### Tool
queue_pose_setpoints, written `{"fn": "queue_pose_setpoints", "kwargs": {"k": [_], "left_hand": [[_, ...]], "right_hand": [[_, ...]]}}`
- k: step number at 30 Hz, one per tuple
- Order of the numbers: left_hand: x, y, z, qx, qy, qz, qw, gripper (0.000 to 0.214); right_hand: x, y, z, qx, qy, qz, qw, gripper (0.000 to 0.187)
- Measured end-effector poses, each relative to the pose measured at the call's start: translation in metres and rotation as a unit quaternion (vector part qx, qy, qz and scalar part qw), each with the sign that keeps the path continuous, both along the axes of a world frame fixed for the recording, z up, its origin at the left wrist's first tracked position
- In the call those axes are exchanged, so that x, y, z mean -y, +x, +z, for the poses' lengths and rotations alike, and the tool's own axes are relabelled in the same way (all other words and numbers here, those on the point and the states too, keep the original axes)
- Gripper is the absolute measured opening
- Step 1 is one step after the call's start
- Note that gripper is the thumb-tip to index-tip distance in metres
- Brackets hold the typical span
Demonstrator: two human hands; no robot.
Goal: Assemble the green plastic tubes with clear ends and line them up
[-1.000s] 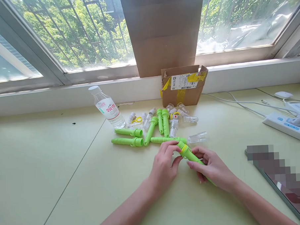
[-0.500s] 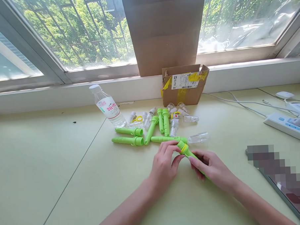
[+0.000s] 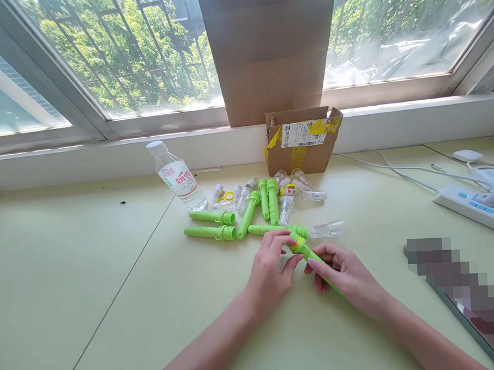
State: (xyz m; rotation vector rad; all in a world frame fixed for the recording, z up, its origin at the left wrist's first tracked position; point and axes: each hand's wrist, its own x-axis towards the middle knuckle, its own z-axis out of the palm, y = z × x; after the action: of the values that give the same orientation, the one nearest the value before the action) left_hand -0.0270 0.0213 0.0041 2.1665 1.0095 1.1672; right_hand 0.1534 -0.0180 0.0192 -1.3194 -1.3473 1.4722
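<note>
My right hand (image 3: 343, 273) is wrapped round the body of a green plastic tube (image 3: 313, 257), which slants up to the left. Around that tube's neck, just below its threaded end, sits a yellow ring (image 3: 297, 244). The fingers of my left hand (image 3: 271, 266) are bent over the threaded end and the ring, the thumb underneath. Just behind lies another green tube (image 3: 273, 229), with a clear ribbed cap (image 3: 326, 229) to its right. Several more green tubes (image 3: 210, 233) with threaded open ends lie to the left and farther back.
Behind the tubes are clear caps (image 3: 287, 209), small white-topped pieces (image 3: 218, 191) and yellow rings (image 3: 229, 196). A water bottle (image 3: 180, 179) leans at the back left. A cardboard box (image 3: 300, 150) stands by the window. On the right are a power strip (image 3: 473, 207) and a phone-like slab (image 3: 452, 301).
The held tube and my right hand have shifted slightly to the left. My right fingers have moved along the tube; the left hand stays at the threaded end.
</note>
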Motion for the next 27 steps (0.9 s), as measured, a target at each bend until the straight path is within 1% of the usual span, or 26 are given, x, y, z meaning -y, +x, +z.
{"fn": "queue_pose_setpoints", "kwargs": {"k": [3, 5, 9, 12, 14, 16, 18, 21, 23, 27], "left_hand": [[-0.001, -0.001, -0.001, 0.002, -0.018, -0.02, 1.0, 0.021], [-0.001, -0.001, -0.002, -0.002, -0.017, -0.023, 1.0, 0.021], [0.0, -0.001, -0.003, -0.01, 0.015, -0.004, 1.0, 0.015], [0.0, -0.001, -0.003, -0.01, 0.029, 0.01, 0.999, 0.011], [0.0, 0.0, -0.002, -0.013, 0.038, 0.018, 0.999, 0.008], [0.0, 0.001, -0.001, -0.02, 0.055, 0.024, 0.998, 0.008], [0.001, 0.001, -0.001, -0.023, 0.073, 0.028, 0.997, 0.008], [0.001, 0.002, 0.0, -0.02, 0.088, 0.038, 0.995, 0.007], [0.001, 0.002, 0.0, -0.018, 0.086, 0.045, 0.995, 0.007], [0.001, 0.001, 0.002, -0.007, 0.062, 0.041, 0.997, 0.008]], "right_hand": [[0.0, 0.004, -0.002, 0.008, -0.001, 0.023, 1.0, 0.034], [-0.001, 0.007, -0.002, 0.013, -0.002, 0.04, 0.999, 0.035], [-0.003, 0.009, 0.001, 0.027, 0.001, 0.06, 0.998, 0.037], [-0.003, 0.008, 0.007, 0.027, -0.002, 0.056, 0.998, 0.037], [-0.002, 0.007, 0.009, 0.025, -0.001, 0.06, 0.998, 0.036], [-0.002, 0.007, 0.008, 0.035, 0.0, 0.064, 0.997, 0.031], [-0.001, 0.005, 0.005, 0.059, 0.004, 0.055, 0.997, 0.024], [0.001, 0.003, -0.001, 0.076, 0.018, 0.006, 0.997, 0.021], [0.001, 0.001, -0.003, 0.07, 0.015, -0.017, 0.997, 0.017], [0.001, -0.001, -0.001, 0.04, 0.014, -0.009, 0.999, 0.017]]}}
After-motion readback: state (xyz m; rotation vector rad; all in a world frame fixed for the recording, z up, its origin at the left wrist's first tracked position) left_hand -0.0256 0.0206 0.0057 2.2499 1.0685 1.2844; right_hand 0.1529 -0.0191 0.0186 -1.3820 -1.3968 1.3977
